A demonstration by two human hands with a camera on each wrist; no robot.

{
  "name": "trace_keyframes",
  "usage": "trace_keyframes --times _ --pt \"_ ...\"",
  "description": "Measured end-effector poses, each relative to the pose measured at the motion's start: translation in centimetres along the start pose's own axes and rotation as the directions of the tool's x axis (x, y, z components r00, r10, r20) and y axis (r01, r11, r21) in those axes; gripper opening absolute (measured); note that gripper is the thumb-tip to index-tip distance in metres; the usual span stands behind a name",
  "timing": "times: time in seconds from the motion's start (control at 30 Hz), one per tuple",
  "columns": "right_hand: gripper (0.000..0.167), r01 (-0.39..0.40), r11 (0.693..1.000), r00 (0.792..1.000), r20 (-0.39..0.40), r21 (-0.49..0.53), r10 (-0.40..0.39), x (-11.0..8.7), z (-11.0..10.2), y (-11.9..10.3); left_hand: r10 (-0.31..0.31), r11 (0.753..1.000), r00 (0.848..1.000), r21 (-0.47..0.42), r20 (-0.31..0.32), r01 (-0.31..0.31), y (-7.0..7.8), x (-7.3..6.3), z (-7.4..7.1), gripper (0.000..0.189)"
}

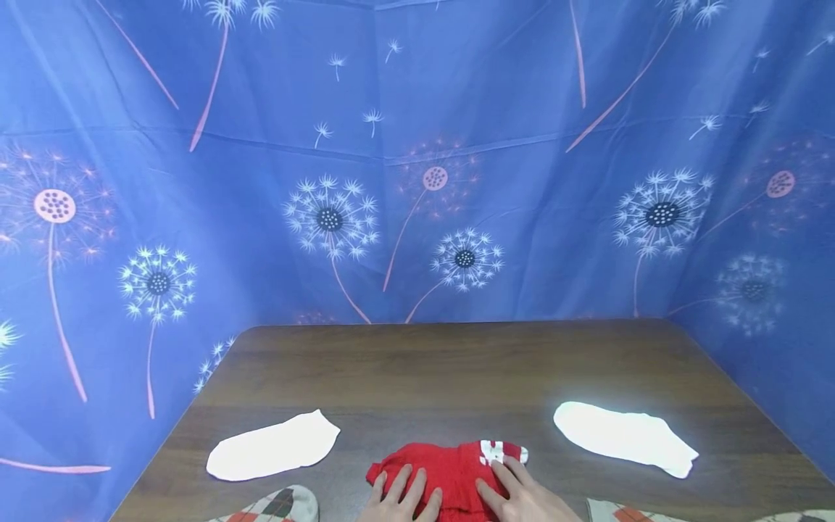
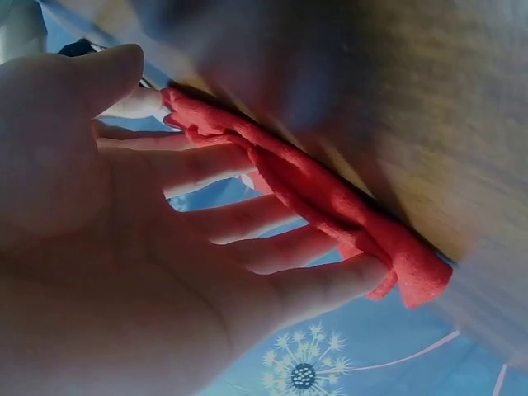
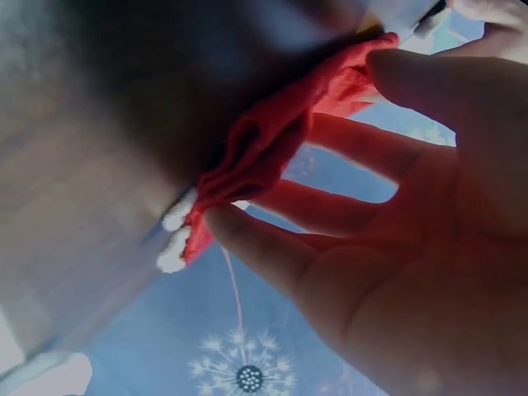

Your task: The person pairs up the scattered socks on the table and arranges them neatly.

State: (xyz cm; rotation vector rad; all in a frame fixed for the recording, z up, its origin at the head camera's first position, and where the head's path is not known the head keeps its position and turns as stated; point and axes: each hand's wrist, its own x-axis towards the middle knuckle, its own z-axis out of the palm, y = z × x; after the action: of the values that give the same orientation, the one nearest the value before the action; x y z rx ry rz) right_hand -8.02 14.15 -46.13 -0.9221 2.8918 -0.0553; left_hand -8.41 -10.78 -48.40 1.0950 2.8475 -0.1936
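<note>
A red sock (image 1: 430, 467) with a white-patterned end lies crumpled at the front middle of the table. On its left part rest the spread fingers of my left hand (image 1: 401, 500); those of my right hand (image 1: 522, 496) press on its right part, near the white pattern. Both hands lie palm down, fingers mostly straight. In the left wrist view, the fingertips touch the folded red cloth (image 2: 330, 202) from above. The right wrist view shows the thumb and fingers on its layered folds (image 3: 264, 136), with white tips at one end.
One white sock (image 1: 274, 446) lies flat to the left, another white sock (image 1: 626, 438) to the right. Argyle-patterned cloth (image 1: 280, 505) with a grey rounded end shows at the front left, similar cloth (image 1: 636, 513) at the front right. A blue dandelion-print curtain (image 1: 417, 94) surrounds the wooden table (image 1: 450, 377).
</note>
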Motion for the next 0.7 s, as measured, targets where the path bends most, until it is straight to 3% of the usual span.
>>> trace_keyframes --times 0.07,0.17,0.33,0.5,0.7 --pt "0.073 0.0 1.0 1.0 -0.003 -0.001 0.0 0.0 -0.2 0.0 0.036 0.999 0.998 0.011 -0.054 -0.036 -0.2 -0.1 -0.4 0.059" --pt "0.066 -0.008 1.0 1.0 0.005 -0.024 0.008 0.3 -0.6 0.0 0.059 0.998 0.996 -0.014 -0.065 -0.06 -0.5 0.1 -1.0 0.057" --pt "0.058 -0.069 0.997 0.997 0.039 -0.025 0.07 1.1 -1.7 0.0 0.055 0.995 0.998 -0.079 0.014 -0.054 -1.1 1.0 -2.3 0.059" --pt "0.053 -0.065 0.998 0.998 0.026 -0.003 0.066 1.9 -2.7 0.1 0.061 0.99 0.995 -0.134 0.083 -0.05 -1.9 1.5 -3.6 0.073" --pt "0.046 -0.016 1.0 1.0 -0.017 -0.011 0.016 2.3 -3.3 0.6 0.118 0.987 0.993 -0.113 0.014 -0.116 -2.4 1.8 -4.3 0.072"
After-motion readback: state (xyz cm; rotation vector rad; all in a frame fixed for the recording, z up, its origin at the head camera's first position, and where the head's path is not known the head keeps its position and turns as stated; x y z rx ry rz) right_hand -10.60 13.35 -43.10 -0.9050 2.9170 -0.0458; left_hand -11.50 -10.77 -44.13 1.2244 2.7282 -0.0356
